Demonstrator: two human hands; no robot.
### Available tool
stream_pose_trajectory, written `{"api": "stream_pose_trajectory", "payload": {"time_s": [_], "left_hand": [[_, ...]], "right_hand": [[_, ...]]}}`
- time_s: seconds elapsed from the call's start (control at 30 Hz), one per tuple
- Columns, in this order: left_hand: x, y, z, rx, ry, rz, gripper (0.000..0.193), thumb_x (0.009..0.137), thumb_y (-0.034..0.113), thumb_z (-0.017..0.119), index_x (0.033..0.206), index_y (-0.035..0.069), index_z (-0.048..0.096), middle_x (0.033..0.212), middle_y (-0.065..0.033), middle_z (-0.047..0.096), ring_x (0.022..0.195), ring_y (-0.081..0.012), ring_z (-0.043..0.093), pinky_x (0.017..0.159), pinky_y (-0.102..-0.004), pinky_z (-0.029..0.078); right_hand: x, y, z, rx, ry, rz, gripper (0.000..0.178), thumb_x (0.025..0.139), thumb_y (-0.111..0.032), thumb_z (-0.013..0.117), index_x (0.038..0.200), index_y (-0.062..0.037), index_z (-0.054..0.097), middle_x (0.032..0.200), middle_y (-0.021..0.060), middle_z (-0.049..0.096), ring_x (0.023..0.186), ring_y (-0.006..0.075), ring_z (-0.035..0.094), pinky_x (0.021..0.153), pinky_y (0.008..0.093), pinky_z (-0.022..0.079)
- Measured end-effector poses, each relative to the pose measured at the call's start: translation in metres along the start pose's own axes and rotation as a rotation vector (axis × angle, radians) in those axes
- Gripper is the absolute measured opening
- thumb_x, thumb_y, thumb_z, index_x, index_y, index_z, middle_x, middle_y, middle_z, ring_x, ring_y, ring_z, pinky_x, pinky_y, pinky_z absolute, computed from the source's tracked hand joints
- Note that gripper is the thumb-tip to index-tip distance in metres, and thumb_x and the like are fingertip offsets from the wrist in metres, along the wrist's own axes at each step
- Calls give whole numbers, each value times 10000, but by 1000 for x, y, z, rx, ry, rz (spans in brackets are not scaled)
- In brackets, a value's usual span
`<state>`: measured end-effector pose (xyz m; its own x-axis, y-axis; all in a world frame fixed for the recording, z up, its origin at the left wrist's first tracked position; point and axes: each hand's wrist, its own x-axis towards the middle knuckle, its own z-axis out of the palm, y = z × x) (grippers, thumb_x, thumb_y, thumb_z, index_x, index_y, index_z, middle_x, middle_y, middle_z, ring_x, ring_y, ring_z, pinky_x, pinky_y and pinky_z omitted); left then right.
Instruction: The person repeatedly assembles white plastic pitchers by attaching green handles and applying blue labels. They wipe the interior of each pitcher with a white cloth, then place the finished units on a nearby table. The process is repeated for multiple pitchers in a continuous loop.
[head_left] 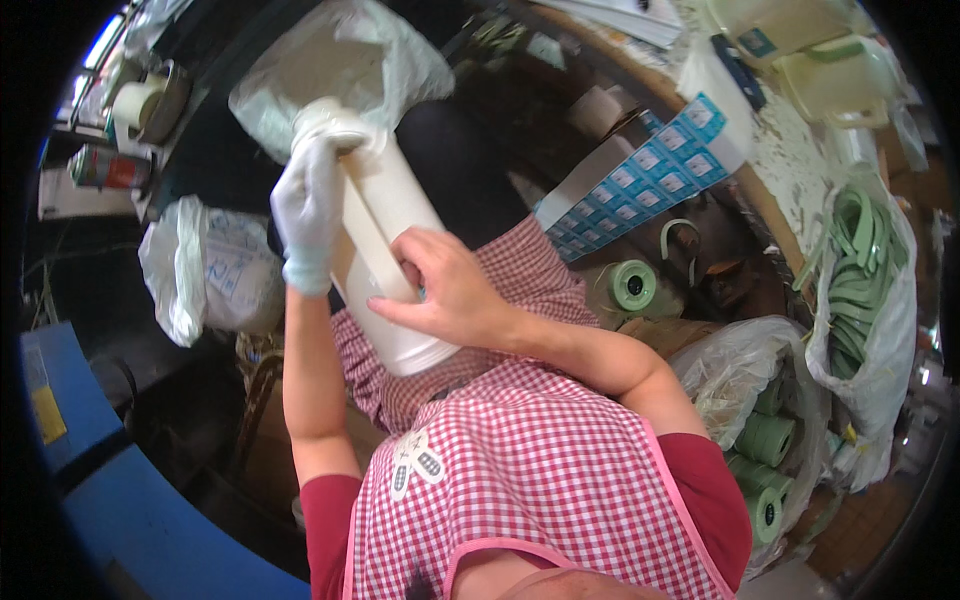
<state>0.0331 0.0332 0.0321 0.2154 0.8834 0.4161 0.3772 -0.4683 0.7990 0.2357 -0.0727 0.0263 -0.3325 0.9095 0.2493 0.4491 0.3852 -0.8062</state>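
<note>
A long white plastic jug [398, 185] with a strap-like handle lies slanted across my lap, its spouted top pointing away to the upper left. My left hand [308, 205], in a white glove with a pale blue cuff, is closed around the jug near its top end. Bare, my right hand [455, 295] is closed at the lower part of the handle, with the thumb laid against the jug's body. A tiny bit of light blue shows between its fingers; what it is, I cannot make out.
Beyond the jug sits an open clear plastic bag [340, 60]. A knotted white bag [215, 270] is on the left. To the right are a sheet of blue labels [640, 185], green strap rolls [765, 440], a bag of green straps [860, 280] and a worktable [775, 170] with translucent containers.
</note>
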Motion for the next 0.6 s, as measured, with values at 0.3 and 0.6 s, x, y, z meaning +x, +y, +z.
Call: {"api": "stream_pose_trajectory", "payload": {"time_s": [0.3,0.6], "left_hand": [[44,-24,-74,-1209,-325,-11,846,941,577,692,1561,59,440,1694,-227,254,1471,-415,422,1184,-533,414],[106,-45,-46,131,-134,-590,363,991,345,737,978,-16,774,807,36,672,734,-44,552,666,-243,471]], "right_hand": [[42,85,-92,538,-831,3,430,958,-314,747,1272,-28,681,1126,77,734,1012,146,684,915,330,560],[199,232,-323,-1160,220,312,484,907,-399,701,1086,50,707,990,233,746,929,436,713,867,478,576]]}}
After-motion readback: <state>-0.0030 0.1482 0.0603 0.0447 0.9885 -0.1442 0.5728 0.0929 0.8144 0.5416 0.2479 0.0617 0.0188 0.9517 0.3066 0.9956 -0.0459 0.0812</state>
